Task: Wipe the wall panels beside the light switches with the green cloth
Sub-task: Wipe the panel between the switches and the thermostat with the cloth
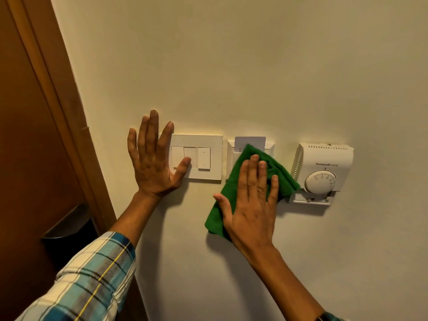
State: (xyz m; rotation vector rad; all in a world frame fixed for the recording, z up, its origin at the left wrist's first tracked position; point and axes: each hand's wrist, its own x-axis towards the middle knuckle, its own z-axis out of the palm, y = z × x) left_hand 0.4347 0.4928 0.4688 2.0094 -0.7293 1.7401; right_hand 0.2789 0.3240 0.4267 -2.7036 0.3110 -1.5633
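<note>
Cream wall (254,66): right hand (252,205) flat, pressing green cloth (281,174) over card holder (231,156) right of switch plate (208,141); left hand (152,163) open, bracing. Wiping looks mid-way.

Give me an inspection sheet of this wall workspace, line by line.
Surface: cream wall, no marks visible.
Job's things: green cloth pressed flat over the key-card holder, card showing above; switch plate uncovered.
Clutter: nothing seen.
Grippers: left hand open, flat on wall, thumb on the switch plate; right hand open, palm on cloth.
Cables: nothing seen.
Surroundings: thermostat right of cloth; wooden door and its handle at left.
</note>
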